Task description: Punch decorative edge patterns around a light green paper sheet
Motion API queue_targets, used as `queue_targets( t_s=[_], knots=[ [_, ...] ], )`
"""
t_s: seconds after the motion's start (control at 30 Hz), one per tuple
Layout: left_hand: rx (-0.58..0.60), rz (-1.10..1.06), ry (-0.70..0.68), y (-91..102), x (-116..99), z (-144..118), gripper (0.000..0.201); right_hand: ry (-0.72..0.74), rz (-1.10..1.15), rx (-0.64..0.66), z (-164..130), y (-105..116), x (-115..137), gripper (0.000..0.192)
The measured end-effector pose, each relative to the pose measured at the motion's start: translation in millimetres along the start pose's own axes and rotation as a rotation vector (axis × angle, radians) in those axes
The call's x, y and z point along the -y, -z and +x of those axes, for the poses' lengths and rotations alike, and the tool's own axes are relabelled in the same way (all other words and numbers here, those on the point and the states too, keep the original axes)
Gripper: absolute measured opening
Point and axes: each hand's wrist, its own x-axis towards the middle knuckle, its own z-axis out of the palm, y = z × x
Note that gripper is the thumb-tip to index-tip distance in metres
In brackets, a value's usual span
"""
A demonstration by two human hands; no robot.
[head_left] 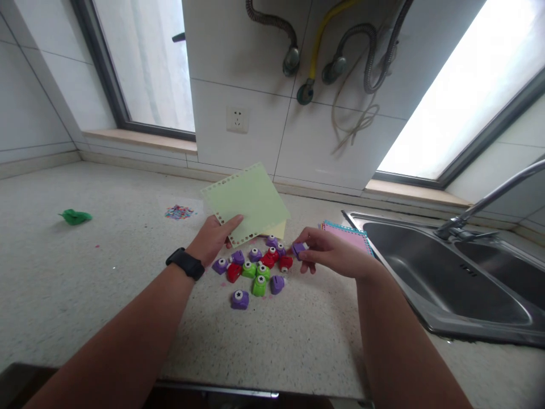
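Observation:
My left hand (213, 238) grips a light green paper sheet (249, 200) by its lower left corner and holds it up above the counter; small holes run along the sheet's edges. My right hand (330, 253) pinches a small purple craft punch (298, 249) at its fingertips, just right of a cluster of several purple, red and green craft punches (255, 268) lying on the speckled countertop (106, 272). One purple punch (240, 299) sits apart at the front. A black watch (185, 263) is on my left wrist.
A stack of pink and teal paper (351, 234) lies beside the steel sink (447, 278), whose faucet (489, 199) reaches in from the right. A pile of colourful paper bits (179, 212) and a green object (75, 216) lie at left. Hoses and a wall socket (237, 120) are behind.

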Motion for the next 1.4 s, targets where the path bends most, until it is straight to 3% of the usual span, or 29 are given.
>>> queue_targets(
  t_s=[0.17,0.4,0.53,0.87,1.4],
  knots=[
    [-0.006,-0.011,-0.033,-3.0,-3.0,-2.5,0.046,0.258,0.321,-0.373,14.5,-10.6,-1.0,0.026],
    [0.019,-0.027,-0.032,-8.6,-11.8,-9.1,0.042,0.402,0.495,-0.563,26.9,-19.1,-5.3,0.023],
    [0.003,-0.001,-0.018,-10.7,-14.4,-12.8,0.041,0.445,0.479,-0.661,28.0,-21.6,-4.7,0.034],
    [-0.085,-0.049,-0.012,-11.6,-14.4,-13.1,0.045,0.494,0.392,-0.707,22.3,-30.8,7.5,0.039],
    [-0.045,-0.02,0.052,-12.4,-13.5,-14.3,0.037,0.47,0.387,-0.72,24.6,-32.6,10.2,0.04]
  ],
)
